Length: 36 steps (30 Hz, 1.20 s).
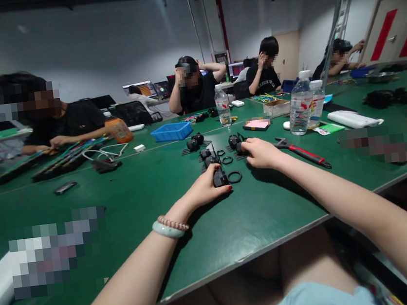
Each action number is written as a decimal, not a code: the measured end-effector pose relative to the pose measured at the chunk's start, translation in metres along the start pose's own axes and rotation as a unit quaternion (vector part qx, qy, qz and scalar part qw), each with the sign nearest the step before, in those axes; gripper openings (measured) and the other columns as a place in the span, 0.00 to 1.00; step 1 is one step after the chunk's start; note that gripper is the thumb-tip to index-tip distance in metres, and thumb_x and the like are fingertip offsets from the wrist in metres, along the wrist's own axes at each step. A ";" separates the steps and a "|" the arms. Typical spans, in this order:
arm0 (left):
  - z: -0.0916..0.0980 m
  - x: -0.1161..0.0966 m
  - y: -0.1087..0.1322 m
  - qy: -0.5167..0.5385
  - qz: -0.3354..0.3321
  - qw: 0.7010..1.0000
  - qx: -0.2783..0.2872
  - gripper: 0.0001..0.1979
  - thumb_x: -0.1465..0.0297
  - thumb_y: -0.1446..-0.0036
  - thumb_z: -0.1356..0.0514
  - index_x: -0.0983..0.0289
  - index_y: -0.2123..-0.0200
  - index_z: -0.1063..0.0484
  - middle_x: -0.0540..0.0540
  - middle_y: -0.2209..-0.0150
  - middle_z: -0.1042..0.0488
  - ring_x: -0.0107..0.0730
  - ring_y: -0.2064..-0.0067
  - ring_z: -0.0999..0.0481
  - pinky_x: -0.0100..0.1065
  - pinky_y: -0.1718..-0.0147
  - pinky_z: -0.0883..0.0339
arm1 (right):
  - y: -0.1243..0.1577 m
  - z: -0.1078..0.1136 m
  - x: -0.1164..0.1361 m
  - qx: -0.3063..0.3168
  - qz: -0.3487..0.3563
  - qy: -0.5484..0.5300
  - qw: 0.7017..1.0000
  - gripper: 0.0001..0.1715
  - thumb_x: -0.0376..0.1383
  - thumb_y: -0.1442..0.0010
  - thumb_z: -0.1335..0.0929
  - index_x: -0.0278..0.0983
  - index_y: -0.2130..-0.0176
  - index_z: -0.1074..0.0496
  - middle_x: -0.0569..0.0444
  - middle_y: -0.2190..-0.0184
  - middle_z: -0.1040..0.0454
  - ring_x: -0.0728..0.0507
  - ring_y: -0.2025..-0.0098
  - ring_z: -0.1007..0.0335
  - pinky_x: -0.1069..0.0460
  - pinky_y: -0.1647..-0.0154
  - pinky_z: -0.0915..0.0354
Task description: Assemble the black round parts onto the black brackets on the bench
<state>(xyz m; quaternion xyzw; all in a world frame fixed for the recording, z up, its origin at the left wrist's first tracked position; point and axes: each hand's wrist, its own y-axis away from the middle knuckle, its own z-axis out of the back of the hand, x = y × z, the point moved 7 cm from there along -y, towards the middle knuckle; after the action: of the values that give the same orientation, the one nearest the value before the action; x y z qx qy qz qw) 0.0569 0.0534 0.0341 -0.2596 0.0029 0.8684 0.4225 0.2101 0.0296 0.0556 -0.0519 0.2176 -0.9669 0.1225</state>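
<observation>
My left hand [207,187] lies on the green table [122,215], fingers curled round a small black part [220,178]. A black ring [234,177] lies just right of it. My right hand [261,153] is closed on another black part [239,147] a little farther back. More black parts [209,157] and small rings [227,159] lie between and behind the hands, and a further black part [195,141] sits beyond them.
A red-handled adjustable wrench [304,152] lies right of my right hand. Water bottles [301,104] and another bottle [222,105], a blue tray [171,131], a white box [354,118] and a phone [65,188] stand around. Several people sit across the table.
</observation>
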 end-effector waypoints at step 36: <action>0.001 -0.001 0.001 0.002 -0.014 1.000 0.004 0.30 0.59 0.60 0.43 0.63 0.54 0.46 0.54 0.63 0.34 0.34 0.64 0.33 0.32 0.67 0.39 | -0.005 -0.056 0.034 0.088 -0.004 -0.598 0.797 0.25 0.31 0.59 0.32 0.34 0.58 0.38 0.50 0.63 0.33 0.49 0.65 0.34 0.51 0.64 0.36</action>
<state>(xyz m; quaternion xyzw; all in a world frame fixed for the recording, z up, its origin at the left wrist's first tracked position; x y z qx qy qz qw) 0.0564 0.0517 0.0350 -0.2598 0.0039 0.8620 0.4352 0.1677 0.0483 0.0088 -0.6093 0.0154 -0.7593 0.2283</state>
